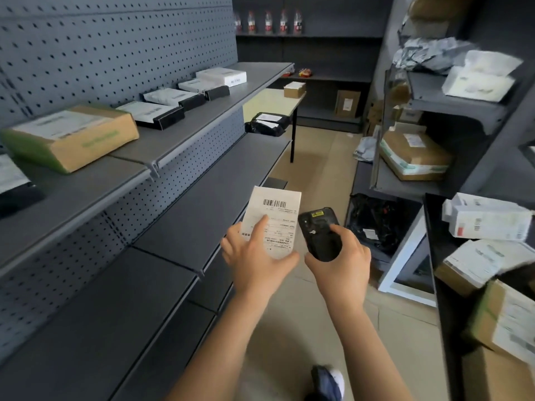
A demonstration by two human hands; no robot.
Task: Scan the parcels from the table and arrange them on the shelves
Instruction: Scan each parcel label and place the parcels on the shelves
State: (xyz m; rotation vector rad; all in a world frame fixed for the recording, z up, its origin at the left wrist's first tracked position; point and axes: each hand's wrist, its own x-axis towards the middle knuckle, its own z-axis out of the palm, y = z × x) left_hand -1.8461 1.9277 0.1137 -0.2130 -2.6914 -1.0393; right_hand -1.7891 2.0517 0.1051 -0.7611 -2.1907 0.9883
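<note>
Though side by side, parcel (275, 215) jutting above pinching left grip (254, 263), scanner (318, 231) clasped in right grip (343, 263).

Row of bottles (267, 23) at the back, red-yellow packet (305, 72) below them, blue-white shoe (328, 382)

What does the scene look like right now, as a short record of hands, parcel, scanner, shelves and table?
left hand: holds a white parcel, label up, barcode showing
right hand: grips a black scanner, just right of the parcel
upper left shelf: brown box, then a row of black-and-white boxes
table: at the far end, a small box on it
right shelves: assorted parcels, blurred
</note>
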